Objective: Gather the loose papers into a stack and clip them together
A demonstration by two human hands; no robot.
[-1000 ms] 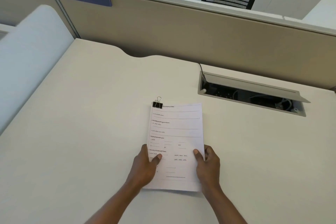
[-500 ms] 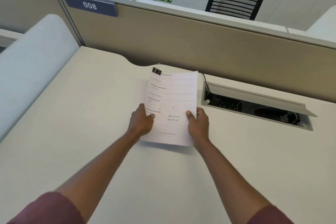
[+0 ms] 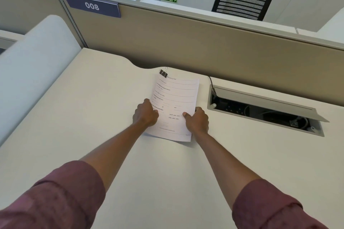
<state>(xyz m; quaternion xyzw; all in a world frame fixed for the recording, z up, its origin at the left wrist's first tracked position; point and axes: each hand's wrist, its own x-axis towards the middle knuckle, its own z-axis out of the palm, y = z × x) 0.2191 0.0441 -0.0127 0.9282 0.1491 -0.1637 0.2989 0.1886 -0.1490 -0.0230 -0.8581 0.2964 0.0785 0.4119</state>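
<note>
A stack of printed white papers [image 3: 176,98] lies far out on the white desk [image 3: 89,117], close to the partition. A black binder clip [image 3: 163,73] grips its top left corner. My left hand [image 3: 146,113] holds the stack's left edge, thumb on top of the page. My right hand [image 3: 197,121] holds the right edge the same way. Both arms are stretched forward, maroon sleeves pushed up. The lower edge of the stack is slightly raised and casts a shadow.
An open cable tray [image 3: 264,109] with wires is set into the desk right of the papers. A beige partition [image 3: 204,42] with a "008" plate [image 3: 92,6] runs along the back. A white curved divider [image 3: 33,57] stands at the left.
Both hands have carried the clipped stack away from me towards the partition, and my arms have stretched out. The grip is unchanged.
</note>
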